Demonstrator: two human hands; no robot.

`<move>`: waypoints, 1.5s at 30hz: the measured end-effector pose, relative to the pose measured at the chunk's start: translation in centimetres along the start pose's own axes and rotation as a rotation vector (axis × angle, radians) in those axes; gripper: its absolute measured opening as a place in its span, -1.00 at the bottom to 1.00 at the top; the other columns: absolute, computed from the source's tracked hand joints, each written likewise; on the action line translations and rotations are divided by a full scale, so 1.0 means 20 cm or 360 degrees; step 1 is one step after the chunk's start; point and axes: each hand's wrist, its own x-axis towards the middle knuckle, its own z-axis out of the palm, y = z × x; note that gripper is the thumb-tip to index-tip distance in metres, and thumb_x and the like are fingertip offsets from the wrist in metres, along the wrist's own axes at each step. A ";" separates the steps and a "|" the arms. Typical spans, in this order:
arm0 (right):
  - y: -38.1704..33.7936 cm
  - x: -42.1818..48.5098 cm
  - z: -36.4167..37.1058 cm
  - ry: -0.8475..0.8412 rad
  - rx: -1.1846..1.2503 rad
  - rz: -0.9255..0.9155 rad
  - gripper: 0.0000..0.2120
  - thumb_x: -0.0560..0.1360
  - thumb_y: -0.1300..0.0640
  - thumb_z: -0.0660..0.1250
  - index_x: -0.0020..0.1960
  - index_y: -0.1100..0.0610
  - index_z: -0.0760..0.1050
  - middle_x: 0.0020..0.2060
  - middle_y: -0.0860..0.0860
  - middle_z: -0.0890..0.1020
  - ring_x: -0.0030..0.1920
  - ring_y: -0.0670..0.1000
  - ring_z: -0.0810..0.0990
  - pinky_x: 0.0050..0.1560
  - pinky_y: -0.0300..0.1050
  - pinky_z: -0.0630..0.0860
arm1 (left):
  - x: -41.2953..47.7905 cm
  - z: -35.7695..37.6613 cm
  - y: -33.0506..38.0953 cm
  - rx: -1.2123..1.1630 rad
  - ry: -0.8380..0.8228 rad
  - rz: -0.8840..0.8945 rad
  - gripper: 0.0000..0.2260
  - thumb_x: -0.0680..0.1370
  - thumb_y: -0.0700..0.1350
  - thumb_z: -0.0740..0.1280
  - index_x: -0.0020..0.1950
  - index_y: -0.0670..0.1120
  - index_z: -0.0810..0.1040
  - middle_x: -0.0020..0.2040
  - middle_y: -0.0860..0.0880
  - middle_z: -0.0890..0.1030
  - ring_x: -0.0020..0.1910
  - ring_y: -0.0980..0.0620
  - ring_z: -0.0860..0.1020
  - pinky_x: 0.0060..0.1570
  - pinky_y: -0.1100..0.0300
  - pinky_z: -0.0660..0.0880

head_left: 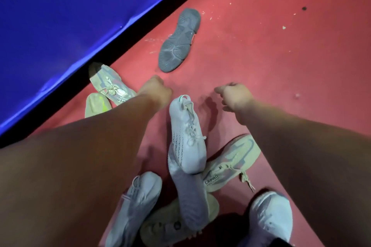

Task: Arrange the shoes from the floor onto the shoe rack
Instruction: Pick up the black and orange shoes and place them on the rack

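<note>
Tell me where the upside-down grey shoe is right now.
Head view, upper centre: the grey shoe lies sole-up on the red floor, beyond the left hand, alone, near the black strip under the blue panel.
</note>
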 end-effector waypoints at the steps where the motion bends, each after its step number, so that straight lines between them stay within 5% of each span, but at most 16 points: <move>1: 0.00 0.05 0.01 0.0004 -0.0047 -0.0021 -0.67 0.56 0.13 0.40 0.29 0.22 0.53 -0.04 0.04 0.61 -0.11 0.04 0.58 0.06 0.00 0.55 | 0.06 0.01 0.01 -0.0034 -0.0009 -0.0020 -0.64 0.56 -0.12 0.31 0.35 -0.12 0.46 0.22 -0.16 0.59 0.10 -0.16 0.57 0.03 0.14 0.47; 4: -0.03 0.21 0.05 -0.0011 -0.0247 -0.0055 -0.53 0.60 0.10 0.31 0.50 0.09 0.42 0.31 0.07 0.59 0.29 0.10 0.58 0.37 -0.09 0.45 | 0.23 0.06 0.03 -0.0306 0.0015 -0.0126 -0.65 0.47 -0.09 0.37 0.25 -0.07 0.52 0.12 -0.14 0.63 0.04 -0.17 0.62 0.10 0.03 0.57; 6: -0.05 0.30 0.10 -0.0076 -0.0315 -0.0042 -0.49 0.64 0.14 0.21 0.59 0.08 0.31 0.47 0.08 0.48 0.45 0.10 0.47 0.48 -0.12 0.33 | 0.33 0.10 0.04 -0.0790 0.0014 -0.0280 -0.75 0.43 -0.13 0.40 0.09 -0.09 0.55 0.02 -0.18 0.65 -0.13 -0.14 0.60 -0.05 -0.06 0.59; 9: -0.02 0.41 0.18 -0.0180 -0.0577 -0.0022 -0.41 0.64 0.14 0.15 0.66 0.00 0.16 0.65 0.06 0.13 0.62 0.15 0.15 0.61 -0.02 0.06 | 0.45 0.17 0.05 -0.1351 -0.0033 -0.0514 -0.74 0.53 -0.21 0.37 0.22 -0.12 0.52 0.08 -0.12 0.58 -0.04 -0.09 0.58 -0.14 0.11 0.61; 12: -0.02 0.40 0.24 -0.0257 -0.0918 0.0059 -0.34 0.60 0.12 0.14 0.66 -0.16 0.06 0.66 -0.03 -0.21 0.64 0.25 -0.23 0.60 0.19 -0.17 | 0.53 0.22 0.07 -0.1763 -0.0052 -0.0683 -0.75 0.55 -0.21 0.35 0.21 -0.07 0.48 0.19 -0.08 0.47 0.15 -0.08 0.53 -0.06 0.09 0.62; 18: -0.01 0.41 0.25 -0.0283 -0.0999 0.0111 -0.19 0.51 0.12 0.20 0.66 -0.21 -0.04 0.64 -0.07 -0.31 0.63 0.23 -0.32 0.61 0.22 -0.14 | 0.66 0.22 0.13 -0.2273 0.0049 -0.0811 -0.66 0.54 -0.12 0.36 0.30 -0.14 0.52 0.21 -0.10 0.53 0.06 -0.01 0.54 0.06 0.11 0.53; 24: 0.04 0.43 0.28 -0.0238 -0.1113 0.0097 -0.15 0.52 0.04 0.26 0.66 -0.24 -0.13 0.63 -0.08 -0.34 0.62 0.25 -0.33 0.62 0.18 -0.12 | 0.75 0.23 0.17 -0.2282 -0.0014 -0.0861 -0.57 0.53 -0.10 0.43 0.39 -0.07 0.48 0.29 -0.03 0.48 0.16 0.02 0.47 0.23 0.06 0.43; 30: 0.05 0.44 0.29 -0.0268 -0.1175 0.0088 -0.08 0.50 -0.10 0.34 0.66 -0.24 -0.16 0.63 -0.04 -0.34 0.62 0.28 -0.32 0.62 0.20 -0.12 | 0.72 0.19 0.22 -0.2103 -0.0215 -0.0631 -0.74 0.54 -0.16 0.45 0.22 -0.03 0.58 0.20 -0.03 0.64 0.12 0.02 0.62 -0.09 0.14 0.58; 34: 0.03 0.41 0.25 -0.0312 -0.1044 0.0078 -0.06 0.46 -0.17 0.40 0.66 -0.22 -0.08 0.64 -0.04 -0.32 0.62 0.24 -0.33 0.61 0.22 -0.14 | 0.53 0.15 0.24 -0.1903 -0.0247 -0.0318 -0.78 0.50 -0.32 0.32 -0.06 0.00 0.44 0.03 -0.04 0.63 0.01 -0.07 0.64 0.07 -0.04 0.62; 37: 0.04 0.39 0.20 -0.0282 -0.0486 0.0006 -0.16 0.44 -0.19 0.44 0.63 -0.08 0.19 0.67 0.00 0.00 0.65 0.16 -0.04 0.59 0.16 0.05 | 0.35 0.18 0.19 -0.1685 -0.0270 -0.0167 -0.71 0.47 -0.41 0.23 -0.11 0.00 0.38 -0.12 -0.04 0.51 -0.21 0.00 0.47 0.08 -0.07 0.60; 40: 0.04 0.35 0.15 -0.0039 -0.0184 0.0016 -0.47 0.64 -0.16 0.25 0.44 0.18 0.47 0.42 0.20 0.51 0.42 0.20 0.47 0.31 -0.05 0.38 | 0.18 0.21 0.10 -0.1233 -0.0284 0.0082 -0.76 0.40 -0.35 0.28 -0.10 -0.02 0.40 -0.25 -0.07 0.42 -0.26 -0.01 0.39 -0.24 0.03 0.45; 43: 0.03 0.23 0.15 0.0176 -0.0265 -0.0002 -0.32 0.64 -0.34 0.07 0.33 0.21 0.55 0.30 0.21 0.60 0.33 0.23 0.53 0.38 0.04 0.39 | 0.05 0.20 0.06 -0.0826 -0.0193 0.0126 -0.81 0.39 -0.25 0.37 -0.08 -0.04 0.45 -0.19 -0.06 0.52 -0.36 -0.01 0.44 -0.43 0.17 0.39; 45: 0.02 0.10 0.19 0.0148 -0.0147 -0.0089 -0.29 0.56 -0.44 0.11 0.18 0.15 0.62 0.15 0.15 0.68 0.21 0.21 0.60 0.33 0.10 0.46 | -0.04 0.19 0.06 -0.0743 -0.0149 0.0148 -0.78 0.34 -0.17 0.43 -0.11 0.02 0.47 -0.03 -0.09 0.61 -0.33 -0.01 0.54 -0.39 0.19 0.47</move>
